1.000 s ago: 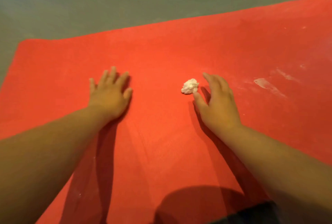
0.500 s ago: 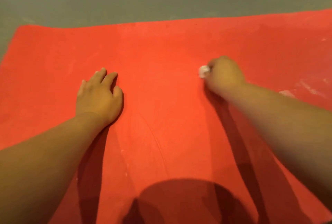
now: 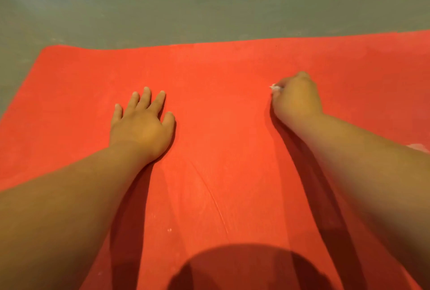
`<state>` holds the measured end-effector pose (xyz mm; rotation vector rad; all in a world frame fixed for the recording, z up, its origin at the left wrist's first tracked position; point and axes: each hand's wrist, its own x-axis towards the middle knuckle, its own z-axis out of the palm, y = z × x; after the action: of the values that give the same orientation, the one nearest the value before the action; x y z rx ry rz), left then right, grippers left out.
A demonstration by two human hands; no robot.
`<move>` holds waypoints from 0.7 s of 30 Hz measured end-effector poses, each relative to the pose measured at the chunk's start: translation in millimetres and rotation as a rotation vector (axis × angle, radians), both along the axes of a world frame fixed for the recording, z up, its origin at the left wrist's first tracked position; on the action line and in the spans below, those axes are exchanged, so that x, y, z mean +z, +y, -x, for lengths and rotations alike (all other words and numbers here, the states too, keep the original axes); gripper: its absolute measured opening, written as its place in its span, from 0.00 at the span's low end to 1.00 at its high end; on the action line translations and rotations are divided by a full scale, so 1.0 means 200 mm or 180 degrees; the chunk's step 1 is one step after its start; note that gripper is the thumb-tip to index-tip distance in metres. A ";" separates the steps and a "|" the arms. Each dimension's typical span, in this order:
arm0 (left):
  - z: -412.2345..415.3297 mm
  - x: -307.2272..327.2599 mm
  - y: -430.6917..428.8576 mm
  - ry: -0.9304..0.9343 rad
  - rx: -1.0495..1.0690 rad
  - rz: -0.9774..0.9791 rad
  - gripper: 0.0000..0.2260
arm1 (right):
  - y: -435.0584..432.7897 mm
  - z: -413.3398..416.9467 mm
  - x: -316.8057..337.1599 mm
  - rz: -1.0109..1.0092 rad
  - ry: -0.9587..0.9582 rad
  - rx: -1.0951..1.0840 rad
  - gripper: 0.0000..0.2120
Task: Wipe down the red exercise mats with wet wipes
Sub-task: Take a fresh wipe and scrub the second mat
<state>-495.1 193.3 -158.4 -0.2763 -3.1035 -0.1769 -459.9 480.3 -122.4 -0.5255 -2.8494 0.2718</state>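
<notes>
A red exercise mat (image 3: 221,75) covers most of the head view, its far edge against the grey floor. My left hand (image 3: 142,124) rests flat on the mat with fingers spread, left of centre. My right hand (image 3: 296,97) is curled into a fist on the mat at the right and grips a crumpled white wet wipe (image 3: 275,87). Only a small white tip of the wipe shows at the fist's left side; the rest is hidden in the hand.
Grey floor (image 3: 209,3) lies beyond the mat's far edge and past its left corner. A whitish smear (image 3: 418,147) marks the mat at the right edge. A thin crease (image 3: 216,206) runs down the mat between my arms. My head's shadow falls at the bottom.
One second ago the wipe lay loose on the mat beside my open right hand. The right hand has since closed around it and shifted right and farther away. The left hand stayed flat.
</notes>
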 end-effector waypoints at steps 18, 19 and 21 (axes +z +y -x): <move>0.53 0.02 0.03 0.0110 -0.0145 -0.0109 0.26 | -0.34 0.34 -0.02 0.0187 0.0060 0.0487 0.12; 0.56 0.02 0.03 0.0123 -0.0156 -0.0109 0.25 | -0.47 0.31 -0.05 0.0394 0.0166 0.0959 0.12; 0.61 0.01 0.02 0.0130 -0.0198 -0.0107 0.25 | -0.64 0.23 -0.08 0.0601 0.0297 0.1785 0.11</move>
<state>-616.2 198.2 -156.3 -0.3707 -3.0504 -0.2213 -505.7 352.5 -138.9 0.2664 -2.8313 0.6435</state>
